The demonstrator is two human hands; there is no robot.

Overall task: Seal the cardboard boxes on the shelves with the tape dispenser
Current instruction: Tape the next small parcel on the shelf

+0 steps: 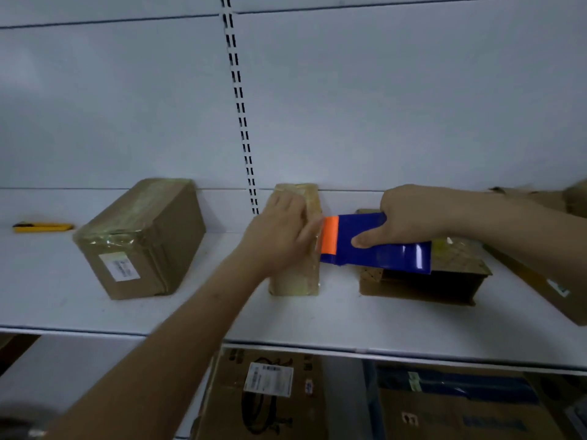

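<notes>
A narrow upright cardboard box (297, 281) wrapped in clear tape stands mid-shelf. My left hand (281, 231) lies over its top and side with the fingers spread flat on it. My right hand (409, 214) grips the blue tape dispenser (378, 246), whose orange front end touches the right side of that box. A larger taped box (143, 239) with a white label sits to the left. Behind the dispenser lies a low box (422, 284) with an open dark side.
A yellow utility knife (43, 227) lies at the far left of the white shelf (286, 322). Another cardboard box (540, 281) sits at the right edge. Several labelled cartons (266, 395) fill the shelf below. A slotted upright (241, 106) runs up the back panel.
</notes>
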